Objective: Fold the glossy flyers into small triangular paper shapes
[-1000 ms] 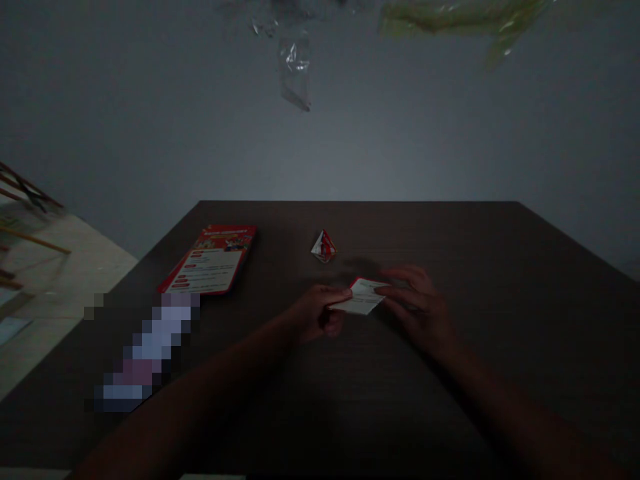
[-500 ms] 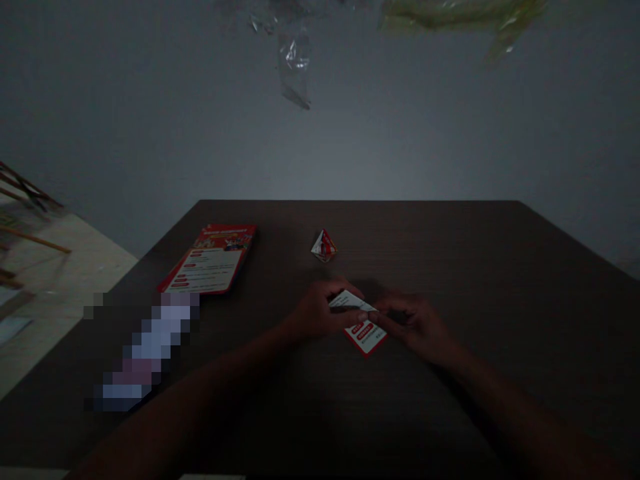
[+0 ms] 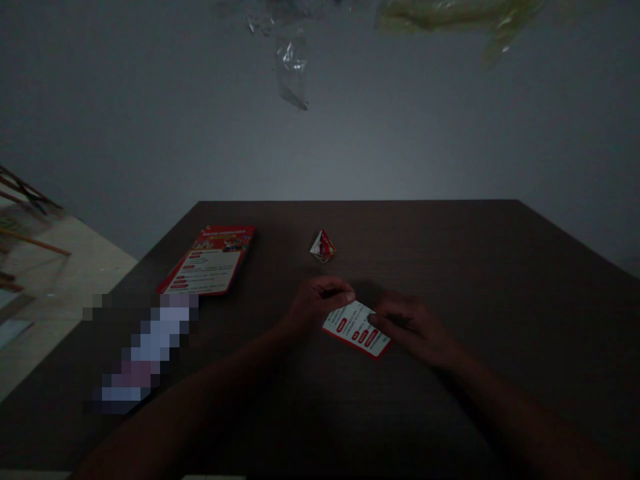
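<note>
- Since half a second ago, the folded leaflet has turned flatter to view, showing more of its print, and the left hand's thumb has drawn back from its middle toward its far edge.
- Seen from the paper pyramid, that leaflet sits on the person's side and a little to the right; I can't tell whether it touches the table or is held just above it.
- Its upper face is white with red labels and dark lines of text, and red runs along the near edge.
- Left hand, nearer the person than the pyramid: thumb and forefinger are together, pinching the leaflet's far edge.
- Right hand, nearer the person and right of the pyramid: the thumb lies on the printed face with fingers curled behind, clamped on the leaflet's right side.
- Left of the pyramid lies a stack of red-and-white leaflets; a pixelated strip, too masked to name, is farther left and closer to the person.
- Beyond and above the pyramid, a clear plastic bag shows against the wall, with yellow plastic higher and to the right.
</note>
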`<action>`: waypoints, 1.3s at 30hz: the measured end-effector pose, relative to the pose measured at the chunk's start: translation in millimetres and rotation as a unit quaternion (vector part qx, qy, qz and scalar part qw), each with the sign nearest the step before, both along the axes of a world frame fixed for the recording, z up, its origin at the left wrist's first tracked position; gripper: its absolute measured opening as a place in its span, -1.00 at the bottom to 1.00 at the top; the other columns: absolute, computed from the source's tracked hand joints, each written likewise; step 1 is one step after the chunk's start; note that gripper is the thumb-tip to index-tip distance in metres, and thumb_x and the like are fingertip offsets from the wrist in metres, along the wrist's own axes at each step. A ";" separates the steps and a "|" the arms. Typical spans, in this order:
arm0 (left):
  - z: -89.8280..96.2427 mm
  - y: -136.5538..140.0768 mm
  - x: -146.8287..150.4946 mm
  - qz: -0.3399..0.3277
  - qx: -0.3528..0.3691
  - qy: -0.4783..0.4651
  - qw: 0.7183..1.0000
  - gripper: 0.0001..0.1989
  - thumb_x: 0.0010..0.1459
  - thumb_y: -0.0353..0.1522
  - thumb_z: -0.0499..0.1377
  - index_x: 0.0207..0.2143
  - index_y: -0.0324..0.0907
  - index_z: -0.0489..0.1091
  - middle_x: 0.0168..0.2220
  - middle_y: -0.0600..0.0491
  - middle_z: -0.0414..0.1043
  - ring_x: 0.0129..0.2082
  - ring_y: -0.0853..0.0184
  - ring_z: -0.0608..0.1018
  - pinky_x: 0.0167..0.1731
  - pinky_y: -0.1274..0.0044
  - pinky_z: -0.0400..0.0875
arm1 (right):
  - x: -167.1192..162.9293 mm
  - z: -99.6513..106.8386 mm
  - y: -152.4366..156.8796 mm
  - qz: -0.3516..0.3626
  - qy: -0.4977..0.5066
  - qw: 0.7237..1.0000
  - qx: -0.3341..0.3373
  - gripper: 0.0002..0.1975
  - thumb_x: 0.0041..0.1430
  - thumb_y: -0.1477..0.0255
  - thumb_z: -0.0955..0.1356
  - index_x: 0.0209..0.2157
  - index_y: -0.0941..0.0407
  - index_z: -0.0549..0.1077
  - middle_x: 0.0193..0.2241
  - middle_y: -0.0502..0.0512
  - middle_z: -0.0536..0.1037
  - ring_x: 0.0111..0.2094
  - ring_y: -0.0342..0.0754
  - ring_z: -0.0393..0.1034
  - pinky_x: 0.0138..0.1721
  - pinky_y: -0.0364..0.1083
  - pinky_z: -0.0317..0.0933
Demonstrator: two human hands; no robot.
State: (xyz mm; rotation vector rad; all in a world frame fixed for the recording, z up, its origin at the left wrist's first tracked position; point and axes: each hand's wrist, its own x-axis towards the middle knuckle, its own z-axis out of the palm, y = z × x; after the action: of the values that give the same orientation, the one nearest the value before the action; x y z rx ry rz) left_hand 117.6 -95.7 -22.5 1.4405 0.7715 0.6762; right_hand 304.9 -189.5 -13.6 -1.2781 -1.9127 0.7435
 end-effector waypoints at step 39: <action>-10.5 6.2 -11.2 -0.032 0.162 -0.011 0.986 -0.72 0.01 -0.45 0.09 -0.17 -0.24 0.40 -0.34 0.01 0.46 -0.33 0.35 0.50 -0.34 0.55 0.35 | 7.4 -17.4 12.8 -0.132 0.405 0.843 -0.329 -0.74 -0.12 0.32 0.48 -0.37 0.18 0.55 -0.51 0.08 0.59 -0.53 -0.14 0.46 -0.44 -0.15 0.32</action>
State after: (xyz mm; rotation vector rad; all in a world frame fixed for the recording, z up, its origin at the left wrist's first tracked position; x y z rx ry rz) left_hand 106.4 -89.5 -33.0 1.7426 0.6134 0.7917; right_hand 312.3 -176.7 -30.9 -1.2590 -0.7837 1.5635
